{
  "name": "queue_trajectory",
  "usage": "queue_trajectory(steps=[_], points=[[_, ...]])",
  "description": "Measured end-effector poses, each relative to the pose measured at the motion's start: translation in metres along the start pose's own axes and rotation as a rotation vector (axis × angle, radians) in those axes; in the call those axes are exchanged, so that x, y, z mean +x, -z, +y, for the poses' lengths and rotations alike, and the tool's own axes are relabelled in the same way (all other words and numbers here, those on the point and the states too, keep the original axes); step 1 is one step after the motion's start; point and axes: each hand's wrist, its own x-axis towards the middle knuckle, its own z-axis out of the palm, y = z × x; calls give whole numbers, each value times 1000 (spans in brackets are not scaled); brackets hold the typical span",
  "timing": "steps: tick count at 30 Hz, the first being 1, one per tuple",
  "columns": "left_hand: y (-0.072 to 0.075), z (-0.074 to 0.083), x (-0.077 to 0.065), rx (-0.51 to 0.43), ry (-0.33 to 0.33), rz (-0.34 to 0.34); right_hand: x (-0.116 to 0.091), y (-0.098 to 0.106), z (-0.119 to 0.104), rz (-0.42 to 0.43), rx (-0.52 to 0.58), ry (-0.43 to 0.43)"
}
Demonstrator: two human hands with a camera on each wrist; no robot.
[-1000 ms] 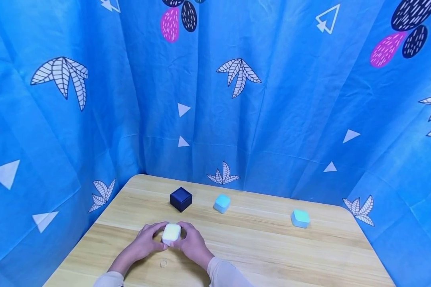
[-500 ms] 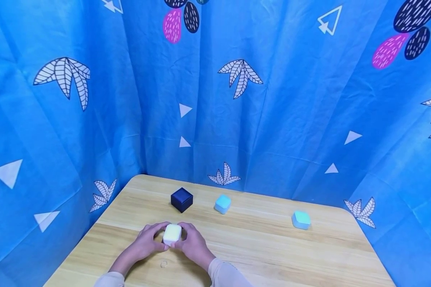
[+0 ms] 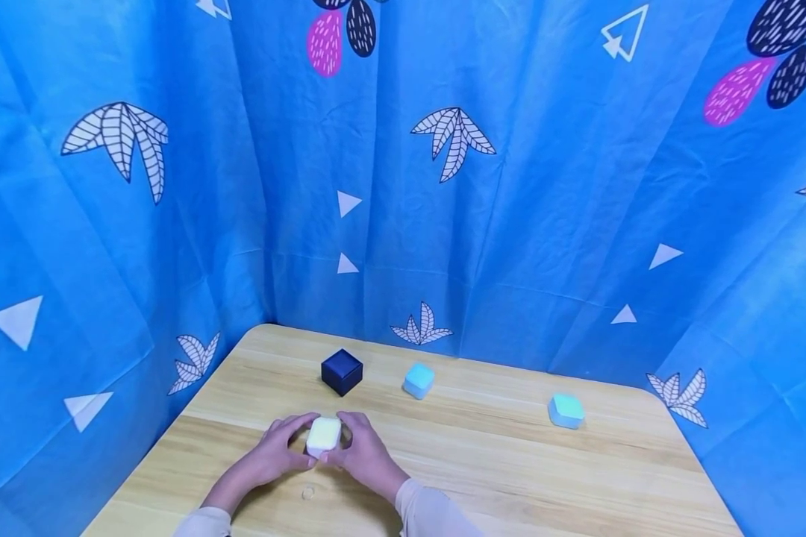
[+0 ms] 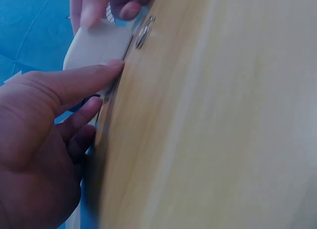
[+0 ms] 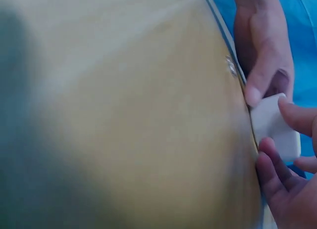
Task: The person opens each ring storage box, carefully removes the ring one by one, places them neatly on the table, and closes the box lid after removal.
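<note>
A small white box (image 3: 324,435) with rounded corners stands on the table between my two hands. My left hand (image 3: 272,453) holds its left side, thumb at the near edge and fingertips toward the far one. From the right, my right hand (image 3: 368,455) grips the same box with thumb and fingers. In the left wrist view the left thumb lies along the face of the white box (image 4: 99,46); its lid looks closed. A thin ring (image 3: 308,492) lies on the wood just in front of the hands, and the left wrist view shows this ring (image 4: 143,33) as silvery.
Behind the hands on the wooden table (image 3: 510,477) stands a dark navy box (image 3: 342,372). A light blue box (image 3: 419,380) is to its right, and a mint-topped box (image 3: 566,411) stands farther right. A blue patterned curtain (image 3: 403,246) hangs around the table's back and sides.
</note>
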Motion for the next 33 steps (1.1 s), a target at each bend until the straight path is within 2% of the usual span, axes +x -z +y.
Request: queue_trajectory(steps=[3,9,14,17,21,28,33], points=[[4,0,1,-30,-16,-32,3,8,1,-26,60,-10],[20,1,-1,-54,-28,-99,12,28,2,-1,36,-24],[35,4,5,-39,9,-62,24,39,3,59,29,-51],[41,4,14,-18,14,-21,31,43,6,93,10,-59],[44,5,32,0,-4,2,39,46,8,123,-8,-77],[46,10,66,-9,-42,-15,53,47,11,201,-43,-72],[52,11,84,13,-25,-31,63,41,13,189,-58,-96]])
